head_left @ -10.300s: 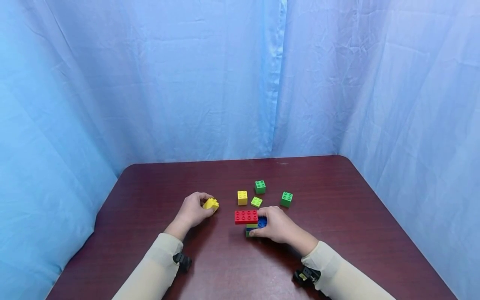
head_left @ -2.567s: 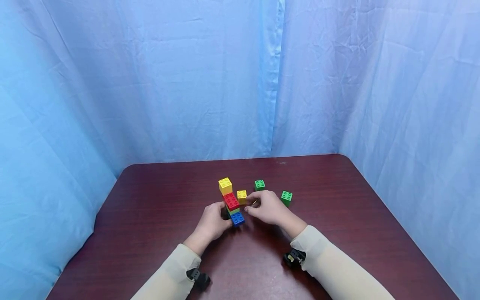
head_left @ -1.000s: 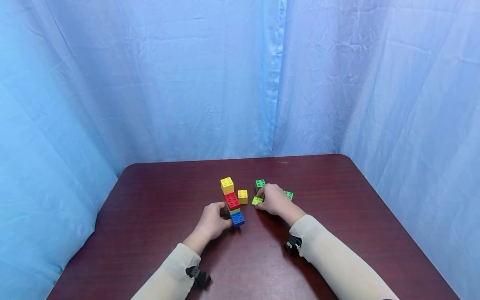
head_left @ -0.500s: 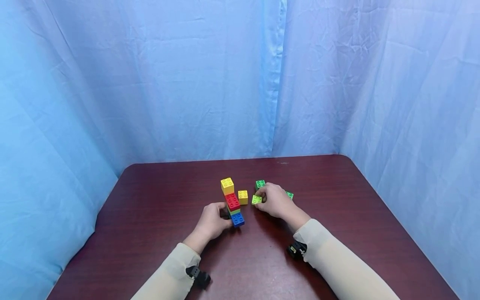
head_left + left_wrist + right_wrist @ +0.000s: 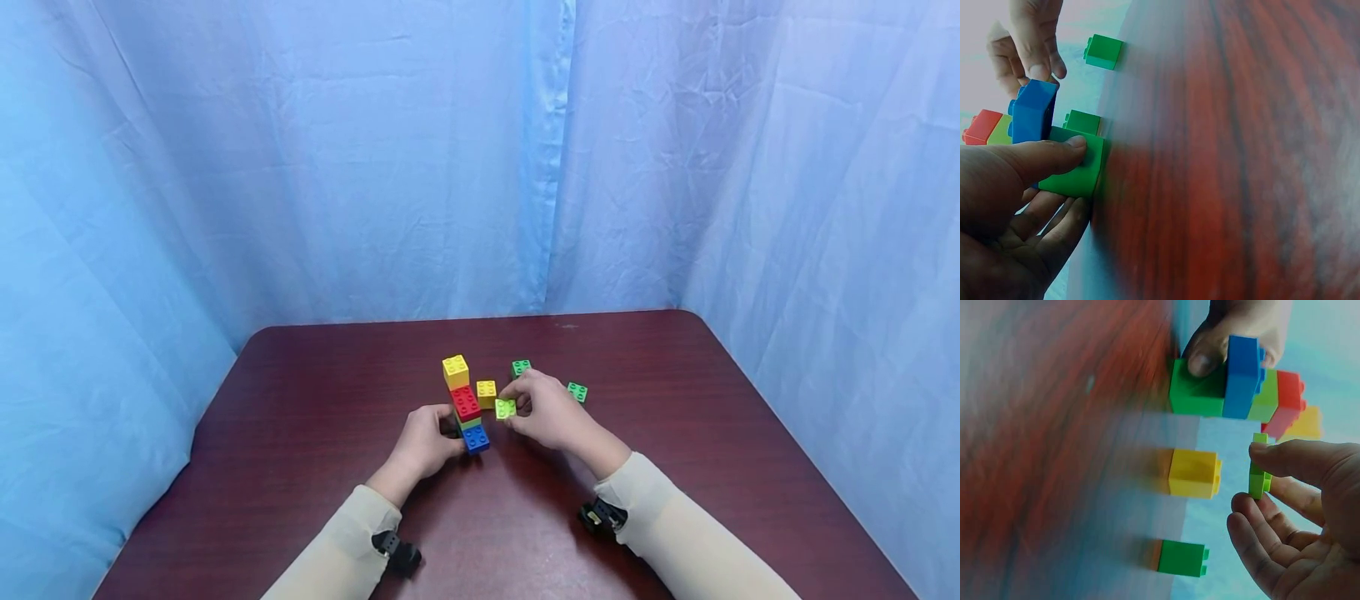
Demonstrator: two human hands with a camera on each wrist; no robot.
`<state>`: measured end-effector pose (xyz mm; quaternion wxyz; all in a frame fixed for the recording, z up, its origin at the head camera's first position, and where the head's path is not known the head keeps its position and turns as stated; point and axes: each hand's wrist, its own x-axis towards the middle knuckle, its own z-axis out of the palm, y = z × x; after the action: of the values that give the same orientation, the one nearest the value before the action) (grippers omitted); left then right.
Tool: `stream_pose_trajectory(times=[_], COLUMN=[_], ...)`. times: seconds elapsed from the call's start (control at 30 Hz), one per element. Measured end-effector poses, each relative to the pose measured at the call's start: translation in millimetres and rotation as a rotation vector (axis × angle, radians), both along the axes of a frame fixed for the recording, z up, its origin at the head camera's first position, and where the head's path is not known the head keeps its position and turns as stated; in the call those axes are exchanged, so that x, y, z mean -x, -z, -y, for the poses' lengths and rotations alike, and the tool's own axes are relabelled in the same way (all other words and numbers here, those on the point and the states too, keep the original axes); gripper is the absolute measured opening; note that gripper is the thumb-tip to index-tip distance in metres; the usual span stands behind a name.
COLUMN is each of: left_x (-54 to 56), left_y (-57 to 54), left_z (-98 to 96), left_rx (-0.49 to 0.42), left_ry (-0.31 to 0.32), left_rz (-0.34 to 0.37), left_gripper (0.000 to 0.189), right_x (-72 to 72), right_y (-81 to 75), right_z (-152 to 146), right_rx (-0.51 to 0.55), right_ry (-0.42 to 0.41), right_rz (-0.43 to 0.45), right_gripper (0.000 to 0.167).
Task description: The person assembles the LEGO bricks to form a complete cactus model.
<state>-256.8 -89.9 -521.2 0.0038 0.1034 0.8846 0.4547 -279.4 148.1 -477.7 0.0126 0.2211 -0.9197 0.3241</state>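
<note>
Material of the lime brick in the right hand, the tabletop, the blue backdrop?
Lime brick: likely molded plastic, smooth; crisp studs, even color.
Tabletop: wood or wood-look laminate, can't tell which, semi-gloss; streaky grain, pale sheen.
Blue backdrop: thin fabric, probably synthetic, satiny; wrinkles and folds.

This is a curtained-off recording booth, of the lab or studio kind. Pale blue curtains point(image 5: 375, 167) hang on the left, far and right sides, creased and dropping past the tabletop at left and right, with a shiny strip point(image 5: 557, 150) running down the far side. Between them stands a table point(image 5: 480, 533), dark reddish brown with wood grain and rounded far corners, like plain office furniture. Black wrist cameras point(image 5: 602, 517), one at each sleeve point(image 5: 697, 533), show that handwork with the toy bricks point(image 5: 486, 394) is filmed here. What room lies beyond the cloth cannot be told.
</note>
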Motion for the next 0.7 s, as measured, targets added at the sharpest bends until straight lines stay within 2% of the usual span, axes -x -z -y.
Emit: stream_pose_trajectory(times=[0.37, 0.5, 0.7], left_x=[1.5, 0.9, 0.0], left_y=[0.6, 0.9, 0.2], left_z=[0.0, -0.3, -0.4], left_rx=[0.005, 0.008, 0.011], left_ry=[-0.001, -0.001, 0.001], left_rz=[0.008, 0.013, 0.010], left_gripper=[0.024, 0.024, 0.025], right_x=[-20.5, -24.8, -29.0], right_y=[-2.4, -2.2, -4.3], right_z=[5.0, 6.0, 6.6], right_rx=[0.020, 0.020, 0.075], right_ry=[-0.102, -0.120, -0.168], right_rz=[-0.018, -0.017, 0.008], right_gripper=[0.031, 0.029, 0.030])
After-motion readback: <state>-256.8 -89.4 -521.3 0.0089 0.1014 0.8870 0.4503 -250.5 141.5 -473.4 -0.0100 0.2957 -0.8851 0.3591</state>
